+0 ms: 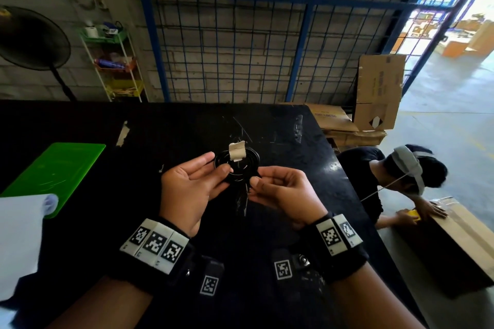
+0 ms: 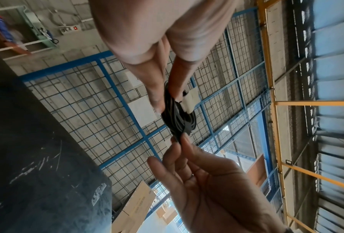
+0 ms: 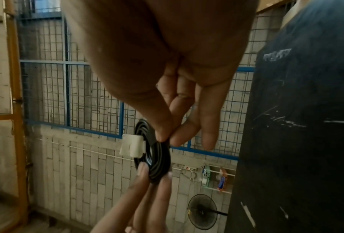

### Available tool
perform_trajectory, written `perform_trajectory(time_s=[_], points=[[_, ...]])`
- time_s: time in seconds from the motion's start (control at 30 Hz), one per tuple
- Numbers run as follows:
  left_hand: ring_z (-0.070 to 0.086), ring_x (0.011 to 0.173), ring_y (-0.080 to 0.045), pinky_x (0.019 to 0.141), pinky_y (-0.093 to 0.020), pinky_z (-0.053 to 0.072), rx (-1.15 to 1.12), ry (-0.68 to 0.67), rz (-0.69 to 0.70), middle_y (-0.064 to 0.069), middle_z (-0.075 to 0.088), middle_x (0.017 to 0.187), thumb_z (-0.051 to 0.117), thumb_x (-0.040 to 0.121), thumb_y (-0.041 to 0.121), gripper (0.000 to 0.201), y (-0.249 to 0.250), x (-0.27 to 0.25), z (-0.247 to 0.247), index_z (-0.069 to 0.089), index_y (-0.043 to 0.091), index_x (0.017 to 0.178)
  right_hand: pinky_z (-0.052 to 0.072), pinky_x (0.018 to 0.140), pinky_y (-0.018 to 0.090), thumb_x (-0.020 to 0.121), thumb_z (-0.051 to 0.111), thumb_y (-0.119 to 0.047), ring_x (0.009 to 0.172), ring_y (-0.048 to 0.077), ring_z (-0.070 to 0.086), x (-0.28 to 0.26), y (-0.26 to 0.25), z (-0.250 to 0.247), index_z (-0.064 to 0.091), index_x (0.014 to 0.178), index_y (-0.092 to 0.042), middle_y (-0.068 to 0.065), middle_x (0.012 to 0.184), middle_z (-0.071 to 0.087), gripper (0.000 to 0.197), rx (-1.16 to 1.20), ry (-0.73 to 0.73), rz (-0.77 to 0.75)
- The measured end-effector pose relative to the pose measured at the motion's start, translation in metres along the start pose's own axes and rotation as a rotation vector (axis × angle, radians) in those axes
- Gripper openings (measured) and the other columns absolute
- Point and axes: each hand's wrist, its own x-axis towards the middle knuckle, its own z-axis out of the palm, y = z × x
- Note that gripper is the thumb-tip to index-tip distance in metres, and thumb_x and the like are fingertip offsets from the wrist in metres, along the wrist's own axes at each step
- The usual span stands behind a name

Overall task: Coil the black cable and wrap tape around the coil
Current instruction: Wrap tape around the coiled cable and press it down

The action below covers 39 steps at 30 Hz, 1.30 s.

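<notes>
The black cable is wound into a small flat coil and held above the black table. A beige strip of tape is wrapped over the coil's far edge, with one end sticking up loose. My left hand pinches the coil's left side between thumb and fingers. My right hand pinches its near right edge. The left wrist view shows the coil edge-on with the tape beside my left hand. In the right wrist view my right hand pinches the coil next to the tape.
A green board and a white sheet lie at the table's left. Another person crouches at the right over a cardboard box. A blue wire-mesh fence stands behind the table, with a fan at far left.
</notes>
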Motion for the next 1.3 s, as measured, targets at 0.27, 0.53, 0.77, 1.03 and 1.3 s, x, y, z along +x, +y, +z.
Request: perform_trajectory(time_s=[0.27,0.53,0.77,1.03,1.3], points=[[0.076,0.088,-0.018,0.066,-0.024,0.059,0.035,-0.037,0.015,-0.013,0.077,0.098,0.074,0.078,-0.004,0.034,-0.003,-0.001,0.001,0.071,0.009,0.109,0.065,0.076,0.045,0.088,0.071,0.0,0.095,0.024,0.076,-0.008,0.0,-0.007,0.064,0.117,-0.002,0.017,0.096,0.072,0.029,-0.007,-0.066,0.042],[0.076,0.087,-0.018,0.071,-0.03,0.062,0.083,-0.075,0.0,-0.008,0.078,0.093,0.074,0.079,-0.002,0.031,-0.004,-0.001,0.0,0.07,0.01,0.107,0.066,0.074,0.036,0.083,0.076,-0.022,0.088,0.02,0.078,-0.014,-0.001,-0.01,0.071,0.114,-0.004,0.016,0.1,0.078,0.036,-0.002,-0.059,-0.022],[0.076,0.086,-0.022,0.072,-0.037,0.063,0.158,-0.138,-0.006,-0.01,0.078,0.089,0.077,0.078,0.015,0.031,0.001,0.003,0.001,0.069,0.006,0.107,0.064,0.068,0.025,0.091,0.071,-0.015,0.077,0.016,0.077,-0.01,-0.001,-0.014,0.072,0.108,0.002,0.018,0.089,0.078,0.024,-0.027,-0.067,-0.002],[0.076,0.087,-0.023,0.073,-0.042,0.062,0.222,-0.178,0.007,-0.011,0.078,0.091,0.078,0.076,0.019,0.031,0.003,0.013,-0.007,0.072,0.007,0.104,0.063,0.062,0.025,0.074,0.078,-0.024,0.074,0.019,0.076,-0.006,-0.005,-0.015,0.066,0.109,0.006,0.014,0.084,0.073,0.047,-0.003,-0.113,0.022],[0.075,0.09,-0.014,0.069,-0.041,0.063,0.278,-0.14,0.019,-0.003,0.078,0.09,0.081,0.074,0.014,0.023,-0.013,0.023,-0.013,0.077,0.01,0.096,0.064,0.069,0.031,0.088,0.078,-0.009,0.08,0.019,0.077,0.002,0.018,-0.015,0.061,0.133,-0.019,0.009,0.101,0.076,0.049,-0.342,0.057,-0.298]])
